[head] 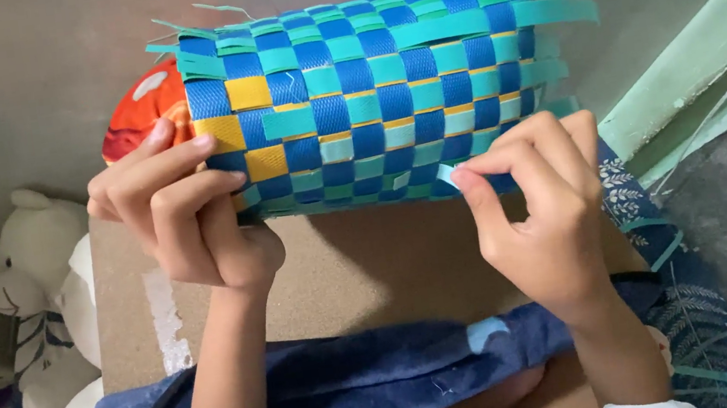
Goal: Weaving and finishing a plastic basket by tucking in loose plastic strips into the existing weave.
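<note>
A woven basket (377, 90) of blue, teal and yellow plastic strips lies on its side above a brown board (363, 269). Loose teal strip ends stick out at its right and top left. My left hand (182, 214) grips the basket's left lower edge near the yellow squares. My right hand (541, 199) pinches a teal strip end (446, 174) at the basket's lower edge between thumb and forefinger.
A white stuffed bear (40, 303) lies at the left. A red-orange cushion (140, 107) sits behind the basket's left end. Dark blue cloth (359, 382) covers my lap. Loose teal strips (668, 239) lie on patterned fabric at the right, beside a green wall edge (699, 48).
</note>
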